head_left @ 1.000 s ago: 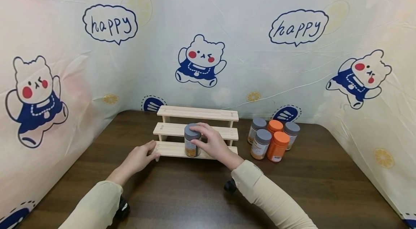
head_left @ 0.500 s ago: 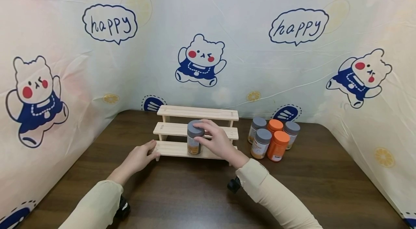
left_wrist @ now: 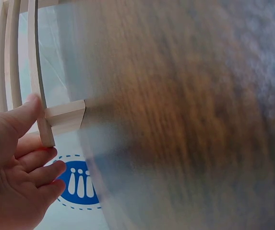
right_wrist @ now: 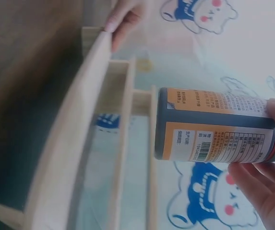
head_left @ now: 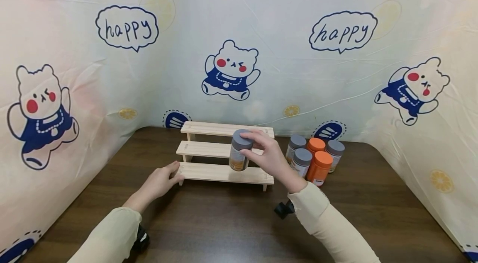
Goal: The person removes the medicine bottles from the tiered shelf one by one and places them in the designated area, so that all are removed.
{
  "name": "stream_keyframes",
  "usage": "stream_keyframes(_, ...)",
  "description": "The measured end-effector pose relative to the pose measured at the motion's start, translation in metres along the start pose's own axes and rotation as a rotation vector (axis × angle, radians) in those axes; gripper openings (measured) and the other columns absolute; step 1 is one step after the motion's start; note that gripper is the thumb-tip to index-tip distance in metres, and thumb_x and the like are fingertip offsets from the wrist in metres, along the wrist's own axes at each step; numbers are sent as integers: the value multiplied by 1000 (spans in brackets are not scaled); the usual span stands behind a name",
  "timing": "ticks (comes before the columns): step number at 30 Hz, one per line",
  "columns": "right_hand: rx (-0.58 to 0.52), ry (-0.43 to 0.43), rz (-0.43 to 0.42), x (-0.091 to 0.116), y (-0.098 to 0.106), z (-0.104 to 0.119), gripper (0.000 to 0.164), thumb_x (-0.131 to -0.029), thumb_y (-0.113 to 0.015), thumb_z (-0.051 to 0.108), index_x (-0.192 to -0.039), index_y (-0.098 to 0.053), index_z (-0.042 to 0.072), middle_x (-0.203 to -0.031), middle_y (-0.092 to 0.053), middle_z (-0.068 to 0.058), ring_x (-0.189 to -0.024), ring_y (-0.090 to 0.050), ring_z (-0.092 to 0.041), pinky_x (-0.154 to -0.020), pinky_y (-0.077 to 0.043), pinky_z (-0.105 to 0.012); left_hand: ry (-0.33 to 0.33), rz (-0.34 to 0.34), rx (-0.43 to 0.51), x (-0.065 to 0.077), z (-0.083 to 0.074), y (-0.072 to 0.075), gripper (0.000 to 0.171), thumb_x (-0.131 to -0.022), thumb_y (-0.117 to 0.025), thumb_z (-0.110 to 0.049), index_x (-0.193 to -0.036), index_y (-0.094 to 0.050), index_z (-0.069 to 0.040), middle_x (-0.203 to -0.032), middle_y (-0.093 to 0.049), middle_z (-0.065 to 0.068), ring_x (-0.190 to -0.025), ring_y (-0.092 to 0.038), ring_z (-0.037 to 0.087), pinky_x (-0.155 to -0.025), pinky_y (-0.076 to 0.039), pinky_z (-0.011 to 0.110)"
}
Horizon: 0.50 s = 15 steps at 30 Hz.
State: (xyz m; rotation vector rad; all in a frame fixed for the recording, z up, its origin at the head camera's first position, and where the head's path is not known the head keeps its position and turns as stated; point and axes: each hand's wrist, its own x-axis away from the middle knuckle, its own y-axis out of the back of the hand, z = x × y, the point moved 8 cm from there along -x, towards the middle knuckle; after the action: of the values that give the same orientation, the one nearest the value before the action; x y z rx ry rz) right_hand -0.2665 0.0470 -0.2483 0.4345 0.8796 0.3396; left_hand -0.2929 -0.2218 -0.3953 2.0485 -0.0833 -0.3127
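Observation:
My right hand grips a grey-lidded jar near its lid. The jar hangs upright above the lowest step of a pale three-tier wooden display rack, overlapping the middle step in the head view. Its orange-and-white label and barcode face the right wrist camera, where the jar shows its grey base away from the fingers. At the rack's left end, my left hand pinches the lowest board. The left wrist view has the thumb of this hand on one face of the board and the index finger at the other.
Right of the rack several jars stand in a cluster: grey-lidded ones and orange ones. All stand on a dark wooden table. Printed cloth with cartoon bears surrounds the table on the back and sides.
My right hand has lifted the grey-lidded jar off the lowest step and carried it to the right. The left hand stays at the rack's left end.

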Motion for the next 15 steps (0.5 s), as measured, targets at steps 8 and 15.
stream_keyframes(8,46,-109,-74,8,38,2,37,-80,-68,-4,-116,-59,-6,-123,-50,-24,-100,-56,-31,-80,-49,-48,14,17,10,-1,2,-1,55,-90,-60,-22,-133,-43,8,-134,-39,28,-119,-40,44,-94,-34,54)
stream_keyframes(15,65,-136,-124,17,64,3,38,-80,-68,-6,-116,-58,-8,-124,-48,-27,-103,-55,-35,-80,-49,-48,16,20,7,0,1,-1,55,-90,-61,-22,-133,-43,8,-134,-40,29,-118,-41,44,-94,-35,54)
